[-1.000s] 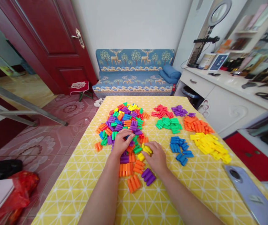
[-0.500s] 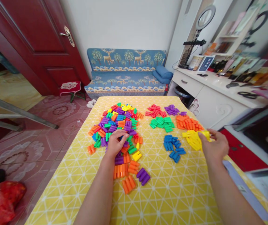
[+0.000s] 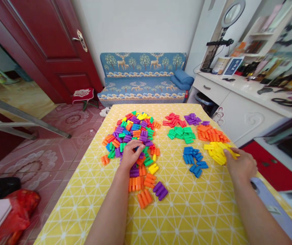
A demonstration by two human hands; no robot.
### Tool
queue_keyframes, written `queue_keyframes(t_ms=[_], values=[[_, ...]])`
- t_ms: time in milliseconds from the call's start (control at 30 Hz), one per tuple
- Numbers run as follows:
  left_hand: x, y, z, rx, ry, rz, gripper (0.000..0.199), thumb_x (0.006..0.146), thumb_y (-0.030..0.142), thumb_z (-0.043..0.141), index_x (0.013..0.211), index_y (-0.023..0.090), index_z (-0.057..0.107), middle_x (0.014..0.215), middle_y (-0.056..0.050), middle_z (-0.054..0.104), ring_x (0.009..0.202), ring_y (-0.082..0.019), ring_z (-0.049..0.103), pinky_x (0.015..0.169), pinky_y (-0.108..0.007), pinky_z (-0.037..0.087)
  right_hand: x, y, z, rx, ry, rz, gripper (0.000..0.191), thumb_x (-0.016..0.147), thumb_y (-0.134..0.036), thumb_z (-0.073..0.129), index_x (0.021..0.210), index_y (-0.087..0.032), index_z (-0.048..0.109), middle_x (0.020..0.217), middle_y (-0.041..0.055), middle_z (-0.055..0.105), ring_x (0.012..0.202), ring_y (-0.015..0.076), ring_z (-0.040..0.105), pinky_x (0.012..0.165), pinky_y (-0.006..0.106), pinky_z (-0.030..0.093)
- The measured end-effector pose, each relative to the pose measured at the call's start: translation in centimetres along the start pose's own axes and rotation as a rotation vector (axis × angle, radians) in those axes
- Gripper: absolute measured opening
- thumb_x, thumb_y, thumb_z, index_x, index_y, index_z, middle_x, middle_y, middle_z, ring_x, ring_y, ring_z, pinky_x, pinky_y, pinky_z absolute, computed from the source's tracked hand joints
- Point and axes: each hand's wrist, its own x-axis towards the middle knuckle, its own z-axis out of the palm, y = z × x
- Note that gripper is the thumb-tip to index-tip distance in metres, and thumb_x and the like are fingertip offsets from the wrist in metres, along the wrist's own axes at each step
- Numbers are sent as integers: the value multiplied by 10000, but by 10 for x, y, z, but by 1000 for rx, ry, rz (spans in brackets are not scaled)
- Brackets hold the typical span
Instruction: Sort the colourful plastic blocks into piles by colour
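Note:
My left hand (image 3: 132, 154) rests on a heap of mixed plastic building blocks (image 3: 128, 139), its thumb and fingers curled together. A bit of a blue block (image 3: 136, 148) shows between them, mostly hidden by the hand. On the right, my right hand (image 3: 241, 165) is at the pile of yellow blocks (image 3: 216, 152), with thumb and fingers around a yellow block at its edge. Beside that pile lie blue blocks (image 3: 194, 160) and orange blocks (image 3: 212, 133). Farther back are green blocks (image 3: 181, 133), red blocks (image 3: 173, 120) and purple blocks (image 3: 192, 119).
A yellow patterned cloth (image 3: 187, 211) covers the table. Loose orange blocks (image 3: 144, 198) and a purple block (image 3: 160, 191) lie nearest me. A pale purple flat object (image 3: 271, 204) is at the right edge. Beyond stand a blue sofa (image 3: 141, 85) and a white dresser (image 3: 245, 109).
My right hand has come down onto the yellow pile with the yellow block. My left hand stays at the mixed heap. The whole view has shifted slightly.

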Motion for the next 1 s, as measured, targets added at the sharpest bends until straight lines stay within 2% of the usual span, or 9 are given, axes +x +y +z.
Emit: queue_keyframes(t_ms=[67, 133, 200, 300, 400, 467, 533, 767, 1000], values=[[1, 1, 0, 0, 3, 11, 190, 861, 313, 629, 768, 189, 738, 829, -75, 723, 865, -204, 651, 820, -361, 517, -12, -15, -3, 89, 91, -111, 365, 776, -455, 589, 977, -180, 720, 968, 181, 624, 889, 317, 551, 766, 479, 395], [1, 2, 0, -5, 6, 19, 188, 861, 312, 630, 768, 188, 737, 828, -75, 723, 855, -201, 652, 822, -362, 517, -36, -41, -4, 282, 80, -261, 335, 814, -420, 554, 985, -173, 702, 977, 140, 631, 877, 267, 568, 831, 459, 422], [1, 2, 0, -10, 10, 18, 187, 861, 312, 631, 768, 187, 735, 829, -77, 722, 844, -198, 653, 814, -359, 519, -71, -73, -4, 492, -145, -399, 283, 828, -399, 553, 960, -186, 685, 968, 90, 634, 830, 213, 581, 789, 393, 471], [0, 2, 0, -6, 11, 21, 188, 863, 313, 629, 768, 187, 732, 827, -76, 722, 844, -198, 654, 800, -356, 519, -129, -120, -2, 609, -673, -576, 231, 810, -352, 596, 985, -225, 676, 1069, 59, 621, 773, 156, 596, 731, 320, 508], [0, 2, -1, 5, 1, 27, 187, 871, 317, 621, 790, 193, 734, 834, -73, 725, 865, -202, 654, 816, -364, 515, -168, -155, 0, 476, -855, -667, 607, 706, -392, 715, 1275, -254, 557, 1273, 85, 544, 1033, 221, 593, 882, 363, 498], [0, 1, -1, 6, -2, 28, 184, 870, 320, 622, 795, 195, 734, 835, -72, 725, 865, -203, 653, 817, -366, 516, -177, -170, 3, 356, -865, -711, 833, 643, -454, 762, 1391, -254, 455, 1384, 111, 464, 1220, 284, 500, 974, 410, 452], [0, 1, -1, 5, -4, 29, 185, 871, 321, 622, 792, 196, 733, 834, -70, 726, 860, -201, 653, 815, -367, 516, -177, -180, 7, 265, -877, -733, 850, 647, -494, 749, 1404, -254, 447, 1427, 117, 421, 1261, 306, 470, 979, 422, 445], [0, 0, 0, 21, 7, 31, 170, 855, 319, 641, 774, 197, 727, 830, -68, 724, 865, -203, 655, 838, -374, 514, -177, -197, 22, 191, -745, -695, 558, 704, -286, 654, 1257, -279, 578, 1315, 69, 512, 1062, 242, 592, 809, 327, 493], [-1, 1, -3, 57, -82, 55, 163, 860, 327, 630, 823, 212, 739, 880, -64, 728, 923, -211, 648, 904, -394, 481, -181, -192, 28, 506, -616, -501, 287, 697, -232, 600, 977, -242, 660, 1078, 39, 628, 999, 212, 605, 850, 332, 484]])
